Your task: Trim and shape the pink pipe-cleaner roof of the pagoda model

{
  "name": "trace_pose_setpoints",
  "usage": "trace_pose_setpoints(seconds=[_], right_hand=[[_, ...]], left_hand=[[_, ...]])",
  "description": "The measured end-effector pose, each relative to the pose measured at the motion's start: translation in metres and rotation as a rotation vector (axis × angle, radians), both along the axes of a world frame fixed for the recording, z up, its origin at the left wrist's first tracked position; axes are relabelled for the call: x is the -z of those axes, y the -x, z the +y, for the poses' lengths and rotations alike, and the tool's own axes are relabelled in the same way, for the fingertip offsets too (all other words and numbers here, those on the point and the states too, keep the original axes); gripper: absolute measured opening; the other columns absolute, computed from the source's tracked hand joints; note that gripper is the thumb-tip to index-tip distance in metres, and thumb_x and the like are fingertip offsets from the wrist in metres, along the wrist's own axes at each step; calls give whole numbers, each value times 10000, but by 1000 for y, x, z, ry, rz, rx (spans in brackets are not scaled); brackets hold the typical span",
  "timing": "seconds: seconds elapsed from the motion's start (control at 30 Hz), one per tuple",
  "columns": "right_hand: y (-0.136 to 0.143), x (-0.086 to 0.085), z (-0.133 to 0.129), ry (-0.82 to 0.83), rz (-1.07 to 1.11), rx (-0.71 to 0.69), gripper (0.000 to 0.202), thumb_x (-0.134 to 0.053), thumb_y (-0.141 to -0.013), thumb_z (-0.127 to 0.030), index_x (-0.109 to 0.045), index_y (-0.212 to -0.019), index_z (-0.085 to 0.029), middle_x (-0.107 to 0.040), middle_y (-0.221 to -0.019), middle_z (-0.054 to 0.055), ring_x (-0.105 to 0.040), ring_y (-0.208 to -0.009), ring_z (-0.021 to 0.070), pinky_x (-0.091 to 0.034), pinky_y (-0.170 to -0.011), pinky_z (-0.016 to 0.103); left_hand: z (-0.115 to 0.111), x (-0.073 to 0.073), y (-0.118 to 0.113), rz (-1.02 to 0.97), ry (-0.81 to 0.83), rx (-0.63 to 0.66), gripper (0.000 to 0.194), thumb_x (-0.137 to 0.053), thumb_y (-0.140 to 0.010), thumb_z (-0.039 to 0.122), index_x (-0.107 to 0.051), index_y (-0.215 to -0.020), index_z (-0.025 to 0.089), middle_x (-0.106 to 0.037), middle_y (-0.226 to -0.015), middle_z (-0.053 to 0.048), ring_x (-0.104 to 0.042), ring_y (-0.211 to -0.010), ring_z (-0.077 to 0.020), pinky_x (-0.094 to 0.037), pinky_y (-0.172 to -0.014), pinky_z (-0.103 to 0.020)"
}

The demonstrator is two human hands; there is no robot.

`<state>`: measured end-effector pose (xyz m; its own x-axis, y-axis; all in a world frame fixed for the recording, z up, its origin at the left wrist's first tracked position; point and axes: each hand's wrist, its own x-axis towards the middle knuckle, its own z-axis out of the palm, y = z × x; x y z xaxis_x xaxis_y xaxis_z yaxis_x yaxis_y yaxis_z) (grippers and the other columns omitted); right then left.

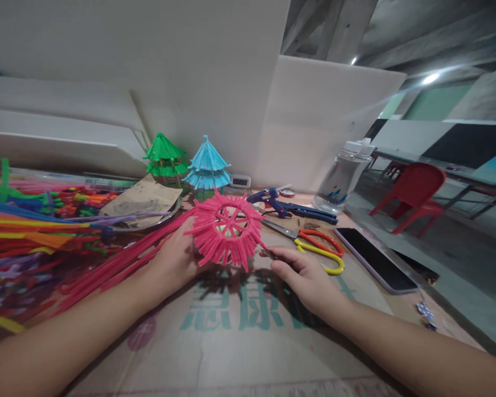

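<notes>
My left hand (182, 251) is closed around the far left side of a pink pipe-cleaner ring (228, 248), whose short strips fan outward around a spoked centre. The ring hides most of that hand's fingers. At the ring's right edge, my right hand (300, 270) is pinched together. A thin dark tip (268, 253) shows at its fingertips, close to a pink strip, too small to name. Long pink pipe cleaners (119, 253) lie beneath and beside my left forearm. Scissors (320, 248) with orange and yellow handles rest just beyond my right hand.
Behind stand a green pipe-cleaner pavilion (165, 157) and a blue one (206, 165). Loose coloured pipe cleaners (25, 237) crowd the left. A glue gun (270, 199), dark-blue pliers (308, 212), a water bottle (341, 179) and a phone (374, 259) lie to the right.
</notes>
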<state>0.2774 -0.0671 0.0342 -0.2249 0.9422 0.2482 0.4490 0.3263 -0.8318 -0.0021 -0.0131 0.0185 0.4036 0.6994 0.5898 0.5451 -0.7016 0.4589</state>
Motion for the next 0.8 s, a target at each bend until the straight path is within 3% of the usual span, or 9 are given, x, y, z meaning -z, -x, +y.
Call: trace_pose_setpoints(seconds=[0.1, 0.3, 0.53, 0.7, 0.8], right_hand=[[0, 2, 1, -3, 12, 11, 344, -663, -925, -435, -839, -1117, -210, -846, -1121, 103, -789, -1024, 307, -637, -933, 453], [-1, 5, 0, 33, 59, 18, 375, -662, -951, -483, -834, -1135, -205, -837, -1113, 103, -787, -1016, 292, -646, -930, 459], [-1, 0, 1, -6, 33, -1, 353, -661, -947, -475, -841, -1102, -214, -842, -1070, 105, -795, -988, 307, -643, -914, 457], [1, -4, -2, 11, 18, -10, 327, -613, -958, -388, -832, -1097, -189, -847, -1096, 89, -794, -1020, 286, -630, -941, 417], [1, -5, -2, 18, 15, -12, 342, -600, -954, -382, -830, -1084, -165, -848, -1085, 96, -797, -1010, 278, -632, -928, 394]], left_hand=[[0, 0, 1, 15, 10, -7, 203, -716, -884, 405, -725, -982, 227, -796, -944, -69, -767, -927, -298, -523, -1116, -547], [0, 1, 2, 15, -37, -30, 242, -713, -876, 404, -716, -1051, 237, -790, -1042, -88, -744, -1037, -312, -562, -1068, -512], [1, 3, 2, 43, -60, -21, 204, -685, -895, 377, -692, -1018, 214, -781, -1009, -87, -748, -954, -296, -533, -1103, -533], [3, 5, 4, 76, -62, -54, 224, -660, -873, 383, -693, -1017, 215, -791, -1037, -116, -759, -987, -339, -607, -890, -496], [3, 5, 4, 91, -78, -83, 227, -659, -866, 403, -692, -988, 214, -798, -1008, -125, -761, -979, -352, -605, -838, -492]])
